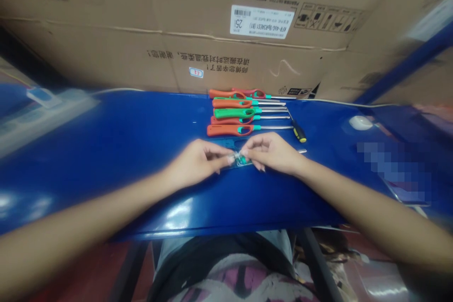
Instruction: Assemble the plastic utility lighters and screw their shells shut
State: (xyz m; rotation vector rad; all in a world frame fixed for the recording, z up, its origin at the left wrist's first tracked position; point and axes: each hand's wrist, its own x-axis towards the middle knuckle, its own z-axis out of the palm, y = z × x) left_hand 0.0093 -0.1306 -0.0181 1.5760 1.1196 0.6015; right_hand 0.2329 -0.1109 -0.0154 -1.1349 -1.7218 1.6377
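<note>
My left hand (pixel 196 163) and my right hand (pixel 271 151) meet over the middle of the blue table. Between their fingertips is the inner part of a utility lighter (pixel 243 159), with a green piece and a thin pale wire. Both hands are closed in a pinch on it; its finer details are blurred and partly covered. A blue lighter casing (pixel 230 143) lies just behind my fingers, and a metal tube tip (pixel 302 151) shows past my right hand. Farther back, several finished-looking lighters lie side by side, including a green lighter (pixel 231 113) and an orange lighter (pixel 226 130).
A black and yellow screwdriver (pixel 299 133) lies right of the lighters. Behind stands a large cardboard box (pixel 123 52). A power strip (pixel 46 118) is at the left; a white mouse-like object (pixel 361 122) and a blurred-out flat item (pixel 399 170) are at the right.
</note>
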